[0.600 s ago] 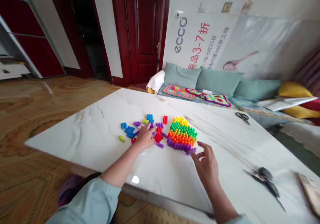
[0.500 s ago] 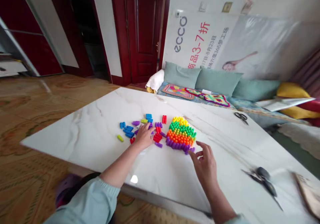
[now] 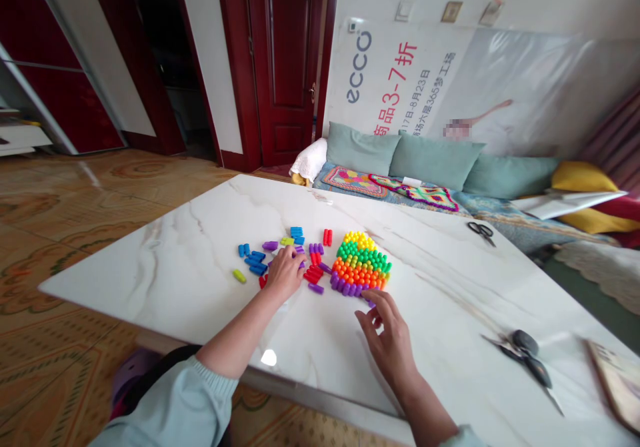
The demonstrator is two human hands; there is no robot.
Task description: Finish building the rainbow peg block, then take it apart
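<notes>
My left hand (image 3: 286, 275) is over the loose plastic pegs, with its fingers closed together on a purple peg (image 3: 302, 264), which they partly cover. Around it lie red pegs (image 3: 313, 274), blue pegs (image 3: 257, 263) and yellow-green pegs (image 3: 287, 241). To the right stands a packed block of pegs (image 3: 360, 260), striped yellow, green, orange and purple. At the block's near edge, by the purple row, is my right hand (image 3: 387, 334). Its thumb and fingers are apart, and nothing shows between them. The fingertips partly hide the purple pegs there.
The white marble-patterned table (image 3: 210, 234) carries black-handled scissors (image 3: 525, 357) at the right and another pair of scissors (image 3: 481, 232) at the far edge. A flat board-like item (image 3: 615, 380) lies at the near right. Behind stands a sofa with green cushions (image 3: 435, 160).
My right hand has moved left along the block's near edge, over the purple pegs. The fingers of my left hand have drawn together among the loose pegs.
</notes>
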